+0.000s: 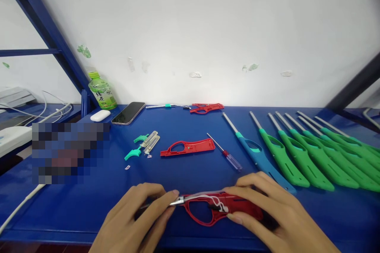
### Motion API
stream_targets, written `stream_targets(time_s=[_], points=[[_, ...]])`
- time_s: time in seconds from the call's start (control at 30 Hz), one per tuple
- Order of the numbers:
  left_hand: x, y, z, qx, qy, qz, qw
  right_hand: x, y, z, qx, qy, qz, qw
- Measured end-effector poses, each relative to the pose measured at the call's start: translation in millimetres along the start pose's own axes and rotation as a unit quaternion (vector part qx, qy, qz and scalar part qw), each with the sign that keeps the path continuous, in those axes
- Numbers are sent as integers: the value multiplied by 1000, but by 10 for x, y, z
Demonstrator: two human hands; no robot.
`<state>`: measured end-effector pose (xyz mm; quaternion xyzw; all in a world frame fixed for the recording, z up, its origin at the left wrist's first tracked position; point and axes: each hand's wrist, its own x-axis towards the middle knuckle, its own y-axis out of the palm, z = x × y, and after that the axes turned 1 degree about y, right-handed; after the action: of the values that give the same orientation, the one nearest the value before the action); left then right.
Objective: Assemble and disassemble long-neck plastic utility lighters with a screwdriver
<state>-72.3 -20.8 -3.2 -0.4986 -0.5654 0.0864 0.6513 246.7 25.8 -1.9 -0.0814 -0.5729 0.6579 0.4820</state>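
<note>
Near the front of the table, my right hand [267, 209] grips the handle end of a red lighter shell half [198, 221], thumb and fingers at its edges. White wires [212, 197] and a small black part run inside the shell. My left hand [142, 213] pinches a metal lighter tube [178, 201] at the shell's left end; most of the tube is hidden by the fingers. Beyond the hands lies another red shell half [192, 147], its inside facing up. A screwdriver [227, 156] with a clear purplish handle lies to its right.
Several green lighters [285, 158] and one blue lighter [261, 158] lie at right. Teal triggers [133, 153] and clear fuel tanks [151, 141] sit left of centre. At the back are red shells [208, 107], a thin tube [157, 106], a phone [129, 113], a white case [100, 116] and a bottle [102, 91].
</note>
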Motion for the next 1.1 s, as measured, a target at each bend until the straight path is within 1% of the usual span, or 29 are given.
stream_targets(time_s=[0.1, 0.27, 0.43, 0.53, 0.73, 0.87, 1.0, 1.1], points=[[22, 22, 29, 16, 17, 41, 999, -5, -3, -3, 6, 7, 5, 1000], [-6, 14, 83, 16, 24, 80, 996, -3, -16, 5, 15, 15, 9, 1000], [-6, -7, 63, -11, 16, 79, 997, 13, -18, 13, 18, 22, 12, 1000], [-32, -4, 77, -22, 23, 77, 997, 25, -17, 12, 19, 23, 6, 1000], [-173, -10, 115, 22, 27, 124, 992, 2, -34, 22, 14, 17, -3, 1000], [-223, -5, 120, 48, 27, 144, 988, -18, -48, 52, 2, -11, -32, 999], [-221, 13, 138, 45, 35, 134, 989, 12, -61, 88, -14, -70, -49, 996], [-223, 9, 159, 45, 36, 134, 989, 45, -64, 113, -21, -104, -51, 993]])
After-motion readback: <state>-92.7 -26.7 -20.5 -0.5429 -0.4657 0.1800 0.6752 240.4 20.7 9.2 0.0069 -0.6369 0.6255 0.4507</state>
